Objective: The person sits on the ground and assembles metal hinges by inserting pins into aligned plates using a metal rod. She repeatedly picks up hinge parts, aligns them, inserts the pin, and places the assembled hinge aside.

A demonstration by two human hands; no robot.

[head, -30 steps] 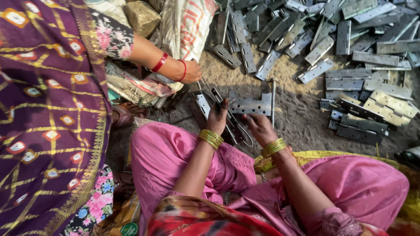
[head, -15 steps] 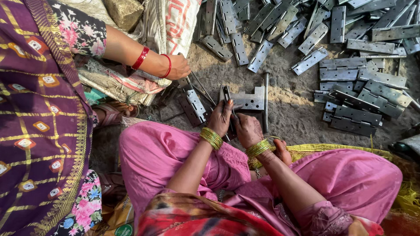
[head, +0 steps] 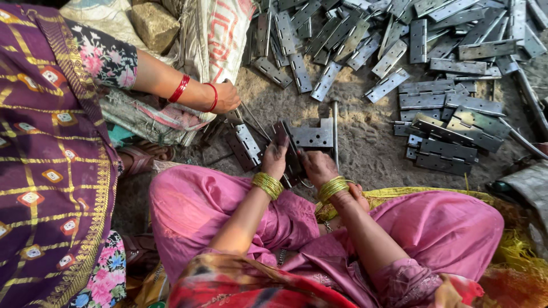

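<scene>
- My fingertips are hidden behind the dark hinge plate [head: 290, 149] I am handling, so the exact finger placement is hard to make out.
- My left hand [head: 276, 161] is raised palm away from me, fingers curled on the left edge of that plate; it grips the plate.
- My right hand [head: 317, 166] sits just beside it, knuckles up, fingers closed on the plate's lower right edge; both wrists carry yellow bangles.
- The plate stands tilted above the dirt floor [head: 365, 142], in front of my knees, touching a grey hinge leaf [head: 312, 137] that lies flat with a thin rod [head: 335, 134] along its right side.
- Another hinge leaf [head: 246, 145] lies just left of my left hand.
- A co-worker's hand [head: 226, 97], with red bangles, rests on a sack [head: 214, 34] to the upper left; what it holds I cannot tell.
- A heap of hinges [head: 445, 108] spreads across the top and right, cut off by the frame edge.
</scene>
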